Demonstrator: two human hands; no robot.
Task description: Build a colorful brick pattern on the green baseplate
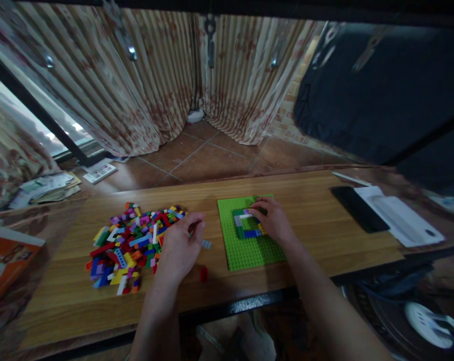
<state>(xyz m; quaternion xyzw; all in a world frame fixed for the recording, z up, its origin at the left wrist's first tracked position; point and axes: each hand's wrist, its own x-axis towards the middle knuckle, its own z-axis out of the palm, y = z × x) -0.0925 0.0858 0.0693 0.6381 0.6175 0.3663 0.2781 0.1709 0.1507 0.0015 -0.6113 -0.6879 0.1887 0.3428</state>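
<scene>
The baseplate is lime green, the bricks multicoloured, the curtains striped

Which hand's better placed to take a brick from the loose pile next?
Likely the left hand: it's beside the multicoloured plastic brick pile. The right hand is over the bright-green studded baseplate, fingers at the multicoloured brick outline.

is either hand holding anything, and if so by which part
Cannot tell: the right hand is at the brick outline, its grip unclear; no held piece is visible in the left hand.

Both forearms reach forward, left grip loosely curled, right grip angled leftward, fingers bent.
</scene>
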